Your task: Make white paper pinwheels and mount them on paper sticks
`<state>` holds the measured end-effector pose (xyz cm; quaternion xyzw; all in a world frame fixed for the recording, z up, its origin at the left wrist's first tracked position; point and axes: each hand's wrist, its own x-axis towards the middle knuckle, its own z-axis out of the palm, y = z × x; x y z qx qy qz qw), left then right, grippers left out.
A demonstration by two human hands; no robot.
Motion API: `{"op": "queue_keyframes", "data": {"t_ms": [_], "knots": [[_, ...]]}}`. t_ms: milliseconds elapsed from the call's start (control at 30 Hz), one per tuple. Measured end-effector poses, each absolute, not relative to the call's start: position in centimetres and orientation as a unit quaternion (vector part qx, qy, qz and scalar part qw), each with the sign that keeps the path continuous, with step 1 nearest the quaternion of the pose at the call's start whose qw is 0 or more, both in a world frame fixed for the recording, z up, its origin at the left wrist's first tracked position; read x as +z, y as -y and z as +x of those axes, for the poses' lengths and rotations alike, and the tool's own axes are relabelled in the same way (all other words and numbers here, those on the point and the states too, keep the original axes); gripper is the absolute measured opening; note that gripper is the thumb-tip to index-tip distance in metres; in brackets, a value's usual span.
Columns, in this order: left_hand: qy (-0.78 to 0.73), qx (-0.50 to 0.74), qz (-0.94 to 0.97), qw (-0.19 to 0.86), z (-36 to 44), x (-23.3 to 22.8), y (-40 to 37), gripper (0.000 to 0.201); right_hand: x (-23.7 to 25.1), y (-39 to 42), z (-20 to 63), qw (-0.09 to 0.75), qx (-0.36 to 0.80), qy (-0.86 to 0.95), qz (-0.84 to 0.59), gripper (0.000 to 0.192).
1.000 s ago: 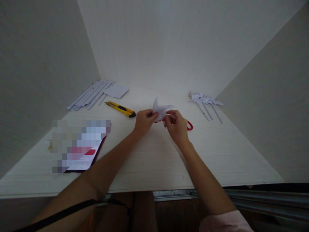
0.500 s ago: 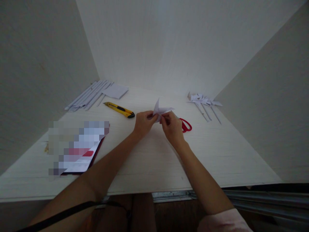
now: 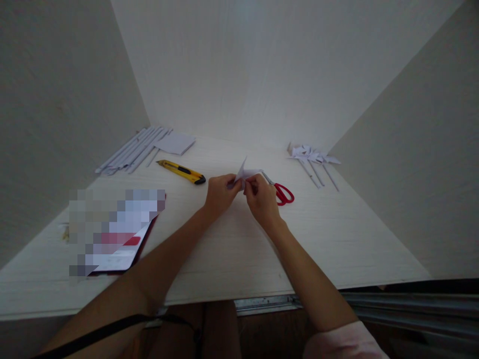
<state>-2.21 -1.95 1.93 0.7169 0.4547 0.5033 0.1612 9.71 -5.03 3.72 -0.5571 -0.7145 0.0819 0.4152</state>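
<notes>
Above the middle of the tabletop, a white paper pinwheel (image 3: 243, 172) is pinched between my two hands, one pointed blade standing up. My left hand (image 3: 222, 193) is closed on its left side, thumb at the front. From the right, the fingertips of my right hand (image 3: 264, 197) pinch the paper near its centre; what lies under them is hidden. Scissors with red handles (image 3: 285, 193) lie just beyond my right hand, their blades partly behind it. To the left of my left hand rests a yellow utility knife (image 3: 181, 171).
Rolled white paper sticks (image 3: 132, 149) lie at the back left, beside a stack of square paper sheets (image 3: 175, 143). Several white pinwheels on sticks (image 3: 309, 153) lie at the back right. A tablet (image 3: 123, 257), partly blurred, is at the front left. Pale walls enclose the table.
My right hand has shifted slightly left and inward over the paper, and more of the scissors shows. The whole view has moved a little; both hands keep hold of the pinwheel.
</notes>
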Motion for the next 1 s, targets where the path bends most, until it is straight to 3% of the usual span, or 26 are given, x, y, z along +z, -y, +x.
{"op": "queue_keyframes", "data": {"t_ms": [433,833,1000], "knots": [[-0.469,0.489,0.734,0.049,-2.0,1.5,2.0,0.021,3.1,4.8,8.9,0.428,0.096,0.697,-0.567,0.008],[-0.424,0.477,0.770,-0.018,-2.3,0.9,1.8,0.020,2.6,3.6,9.2,0.512,0.305,0.596,-0.538,0.010],[-0.423,0.474,0.772,-0.020,-2.3,0.8,1.7,0.021,2.3,3.4,9.3,0.523,0.316,0.589,-0.529,0.010]]}}
